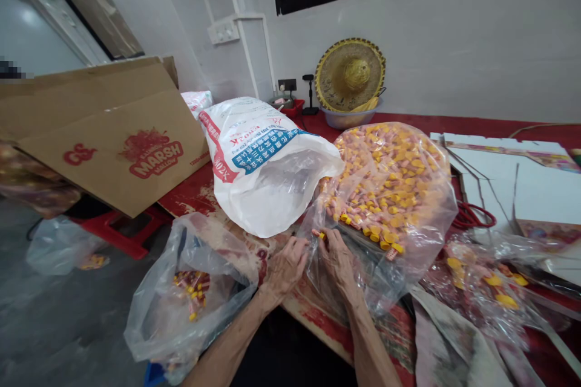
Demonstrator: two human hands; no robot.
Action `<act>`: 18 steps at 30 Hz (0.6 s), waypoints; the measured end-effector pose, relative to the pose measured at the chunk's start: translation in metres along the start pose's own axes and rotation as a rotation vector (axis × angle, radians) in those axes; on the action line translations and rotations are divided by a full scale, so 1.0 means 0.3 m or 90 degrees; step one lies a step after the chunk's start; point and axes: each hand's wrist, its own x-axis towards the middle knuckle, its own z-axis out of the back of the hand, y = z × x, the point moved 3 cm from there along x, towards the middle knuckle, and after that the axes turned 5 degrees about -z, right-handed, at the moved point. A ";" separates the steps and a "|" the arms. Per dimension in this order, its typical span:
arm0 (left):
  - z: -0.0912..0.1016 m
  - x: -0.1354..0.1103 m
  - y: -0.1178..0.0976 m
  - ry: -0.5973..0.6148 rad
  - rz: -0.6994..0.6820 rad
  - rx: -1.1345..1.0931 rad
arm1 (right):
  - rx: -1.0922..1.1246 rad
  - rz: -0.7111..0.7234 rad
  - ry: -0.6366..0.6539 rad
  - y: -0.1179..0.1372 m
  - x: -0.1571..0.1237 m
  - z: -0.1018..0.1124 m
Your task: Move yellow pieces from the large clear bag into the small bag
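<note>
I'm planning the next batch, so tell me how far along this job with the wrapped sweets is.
Early on, it seems. Done: the small clear bag holds only a small handful of sweets. In hand: the right hand pinches one yellow-and-pink sweet at the large clear bag's opening, beside the left hand. Left: the large clear bag is still heaped with sweets.

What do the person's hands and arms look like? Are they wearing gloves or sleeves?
The left hand and right hand are bare, with no gloves. The left forearm and right forearm are bare too, with no sleeves, and no watch or bracelet shows.
</note>
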 end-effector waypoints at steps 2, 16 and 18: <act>0.000 0.006 0.005 0.014 0.018 -0.013 | 0.018 -0.007 -0.017 0.007 0.002 0.006; 0.035 0.008 -0.031 -0.046 0.021 -0.036 | -0.022 -0.030 -0.013 -0.024 0.000 -0.012; 0.036 0.005 -0.031 -0.056 0.024 -0.031 | -0.025 -0.023 -0.021 -0.022 -0.001 -0.009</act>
